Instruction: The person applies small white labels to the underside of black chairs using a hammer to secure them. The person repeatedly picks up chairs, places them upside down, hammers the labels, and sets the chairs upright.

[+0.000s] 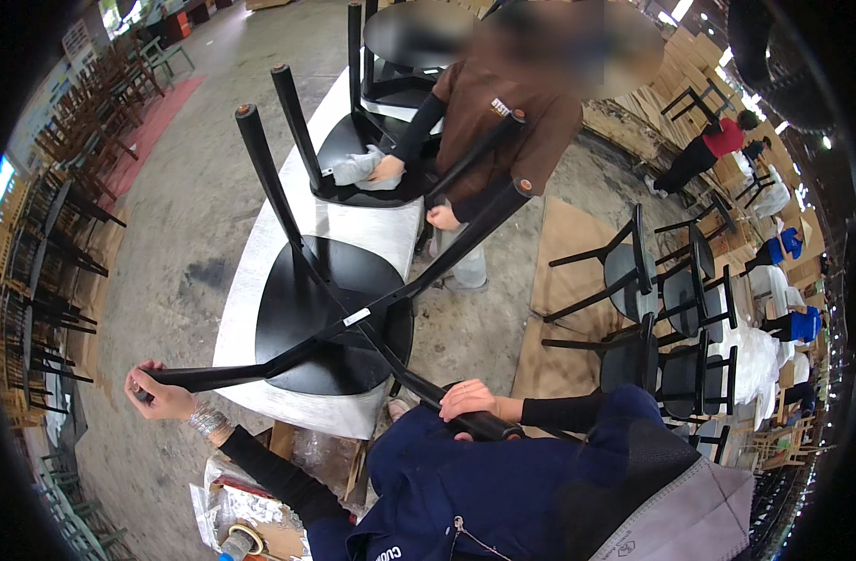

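Note:
A black chair lies upside down in front of me, its legs pointing up and outward and its crossbars meeting over the seat's underside. A small white label sits where the bars cross. My left hand is closed round the end of the near left leg. Resting over the near right leg, my right hand has its fingers curled round it close to my body. The chair's seat lies on a long white-covered table.
Across from me a person in a brown shirt holds a pale cloth on another upturned black chair. Black chairs stand on cardboard to the right. A tape roll lies at the lower left; stacked chairs line the far left.

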Tool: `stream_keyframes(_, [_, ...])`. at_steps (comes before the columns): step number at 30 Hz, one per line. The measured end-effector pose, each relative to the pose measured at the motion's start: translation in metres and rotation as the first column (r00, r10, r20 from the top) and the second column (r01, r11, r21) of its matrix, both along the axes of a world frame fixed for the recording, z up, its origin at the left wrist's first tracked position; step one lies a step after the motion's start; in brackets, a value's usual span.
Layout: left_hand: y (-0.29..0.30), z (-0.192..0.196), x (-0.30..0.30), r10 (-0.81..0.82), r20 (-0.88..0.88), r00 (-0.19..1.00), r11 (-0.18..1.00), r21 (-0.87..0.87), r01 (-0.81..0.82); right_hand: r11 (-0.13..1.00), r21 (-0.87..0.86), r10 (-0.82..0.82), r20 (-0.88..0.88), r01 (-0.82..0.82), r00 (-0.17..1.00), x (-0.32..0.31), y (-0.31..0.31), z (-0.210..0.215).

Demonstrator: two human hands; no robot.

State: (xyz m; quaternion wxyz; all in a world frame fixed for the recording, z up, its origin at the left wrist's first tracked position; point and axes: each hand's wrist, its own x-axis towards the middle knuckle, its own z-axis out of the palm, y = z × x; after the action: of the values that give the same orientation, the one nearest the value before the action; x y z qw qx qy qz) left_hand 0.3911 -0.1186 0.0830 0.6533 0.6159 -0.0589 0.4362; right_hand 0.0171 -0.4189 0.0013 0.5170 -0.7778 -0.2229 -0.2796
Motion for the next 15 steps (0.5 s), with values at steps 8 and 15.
stream_keyframes(8, [0.0008, 0.0001, -0.0016, 0.018, 0.0, 1.0, 1.0, 0.008, -0.018, 1.0, -0.016, -0.003, -0.008, 0.003, 1.0, 0.0009, 0.0011, 0.0032])
stream_keyframes(15, [-0.0062, 0.0046, -0.0025, 0.021, -0.003, 1.0, 0.999, -0.024, -0.021, 1.0, -0.006, -0.023, 0.005, 0.023, 1.0, -0.0009, 0.0009, -0.0002])
